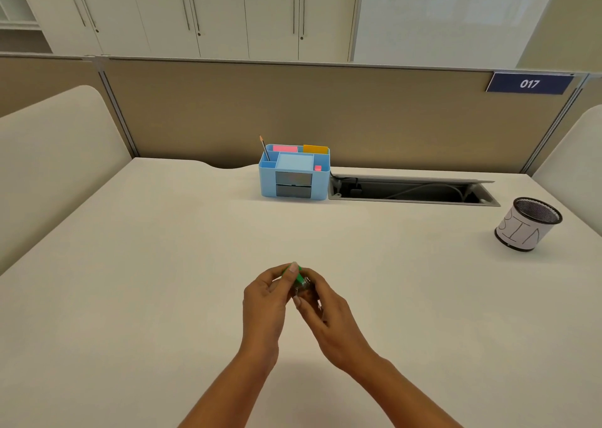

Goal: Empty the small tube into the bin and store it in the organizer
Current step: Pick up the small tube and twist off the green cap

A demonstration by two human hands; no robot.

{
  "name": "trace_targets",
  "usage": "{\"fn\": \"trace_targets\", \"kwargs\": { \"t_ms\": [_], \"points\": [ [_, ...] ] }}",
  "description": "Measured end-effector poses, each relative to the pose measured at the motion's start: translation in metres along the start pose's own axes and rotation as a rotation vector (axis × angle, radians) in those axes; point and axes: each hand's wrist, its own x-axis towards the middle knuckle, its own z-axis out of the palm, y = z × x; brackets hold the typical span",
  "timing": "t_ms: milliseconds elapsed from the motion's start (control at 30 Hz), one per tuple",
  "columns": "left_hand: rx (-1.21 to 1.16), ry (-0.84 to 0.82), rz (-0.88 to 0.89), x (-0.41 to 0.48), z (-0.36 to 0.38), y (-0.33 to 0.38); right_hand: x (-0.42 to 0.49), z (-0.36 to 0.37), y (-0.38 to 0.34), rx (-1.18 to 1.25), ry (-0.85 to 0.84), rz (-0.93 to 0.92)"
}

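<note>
A small clear tube (303, 286) with a green cap sits between both hands above the middle of the white desk. My left hand (268, 292) pinches the green cap end. My right hand (321, 307) wraps the clear body, hiding most of it. Whether the cap is on or off I cannot tell. The light blue organizer (321, 179) stands at the back of the desk, holding a pencil, pink and orange notes and two dark drawers. The bin (526, 224), a black mesh cup wrapped in white paper marked BIN, stands at the far right.
An open cable tray (410, 191) with wires is sunk into the desk right of the organizer. A tan partition (228, 111) closes the back, with white side panels left and right. The desk (146, 264) is wide and white.
</note>
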Motion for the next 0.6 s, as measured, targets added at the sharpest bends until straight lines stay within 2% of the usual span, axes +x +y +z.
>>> {"fn": "trace_targets", "kwargs": {
  "t_ms": [400, 600],
  "points": [
    [-0.095, 0.0, -0.007, 0.0005, 0.0005, -0.0033, -0.0008, 0.0018, 0.0032, 0.052, 0.052, 0.047],
    [-0.137, 0.038, -0.088, -0.0005, 0.0001, -0.0012, -0.0008, 0.0003, 0.0055, 0.112, 0.065, 0.071]
  ]
}}
